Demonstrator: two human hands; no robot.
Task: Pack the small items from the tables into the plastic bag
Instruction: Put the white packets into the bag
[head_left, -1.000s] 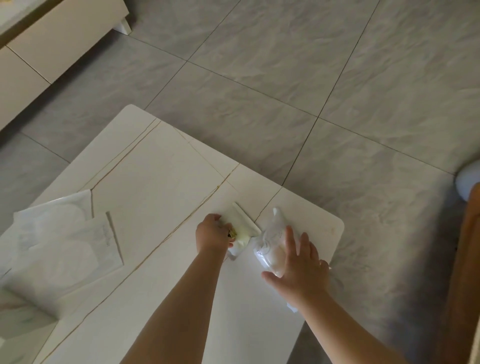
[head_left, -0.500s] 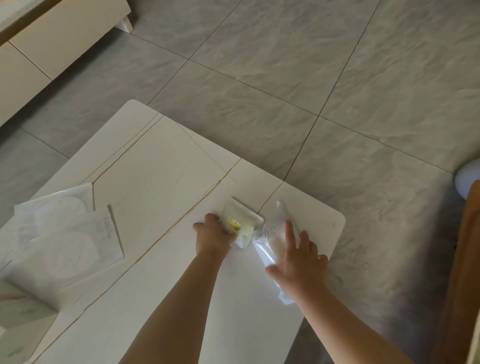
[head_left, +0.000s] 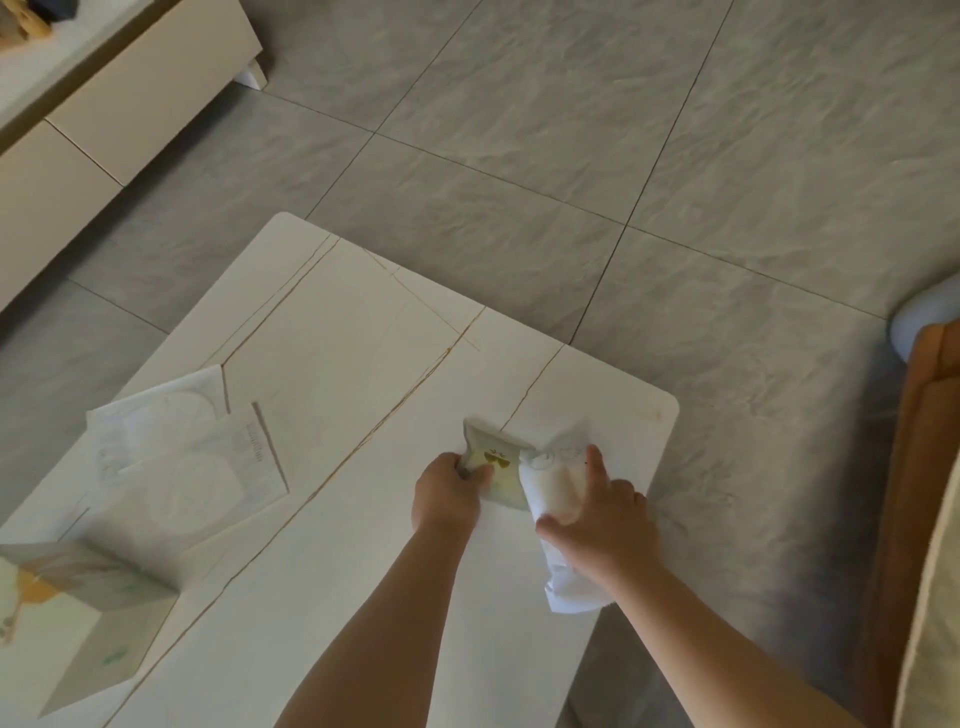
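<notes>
Left hand (head_left: 451, 492) gripped the small pale-green sachet (head_left: 497, 470) w/ fingers curled, now slid up against the crinkly clear plastic bag (head_left: 556, 486). Right hand (head_left: 602, 525) clutched the bag by white table's (head_left: 363, 364) right corner; insertion prob. next.

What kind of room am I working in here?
Most likely a home living room: a low white marble-look table on a grey tiled floor, a cream low cabinet along the wall, and what looks like a sofa edge on the right.

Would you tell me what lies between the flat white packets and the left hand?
Only bare table top lies between the flat white packets and left hand, head view.
</notes>
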